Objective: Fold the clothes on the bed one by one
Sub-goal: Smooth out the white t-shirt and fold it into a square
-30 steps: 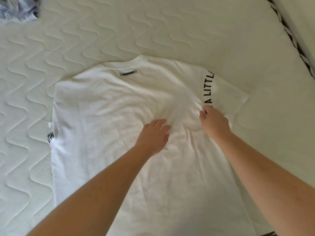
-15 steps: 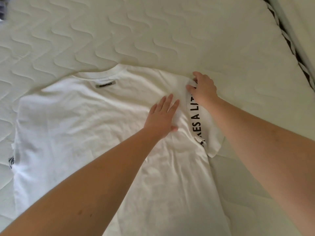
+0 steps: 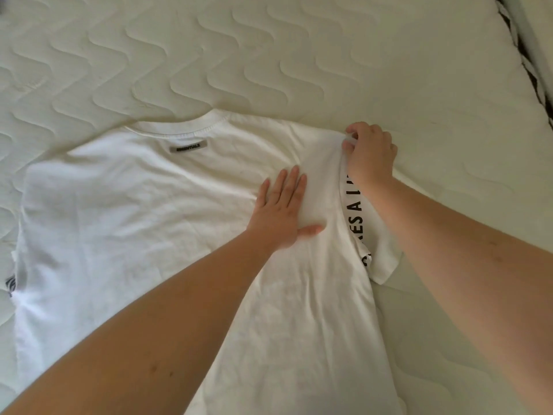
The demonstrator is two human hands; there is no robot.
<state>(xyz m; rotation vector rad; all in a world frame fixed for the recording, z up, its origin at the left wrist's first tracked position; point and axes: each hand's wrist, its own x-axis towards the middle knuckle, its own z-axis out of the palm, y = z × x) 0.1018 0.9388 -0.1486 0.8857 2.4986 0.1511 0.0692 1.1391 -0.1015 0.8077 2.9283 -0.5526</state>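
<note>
A white T-shirt (image 3: pixel 125 223) lies spread on the bed, collar away from me, with a grey label (image 3: pixel 188 147) below the neckline. Its right side is folded inward, so black lettering (image 3: pixel 357 217) shows along the fold. My left hand (image 3: pixel 282 212) lies flat, fingers together, pressing the shirt just left of that fold. My right hand (image 3: pixel 369 155) pinches the cloth at the top of the fold, near the right shoulder. The right sleeve (image 3: pixel 384 265) sticks out below my right forearm.
The quilted cream mattress (image 3: pixel 269 55) extends all around the shirt. A dark patterned edge of the bed (image 3: pixel 526 61) runs down the far right. A small dark print (image 3: pixel 10 284) shows at the shirt's left sleeve.
My right hand has carried the shirt's right edge up from mid-body to the shoulder. My left hand slid up and right and flattened beside the fold. The view shifted right.
</note>
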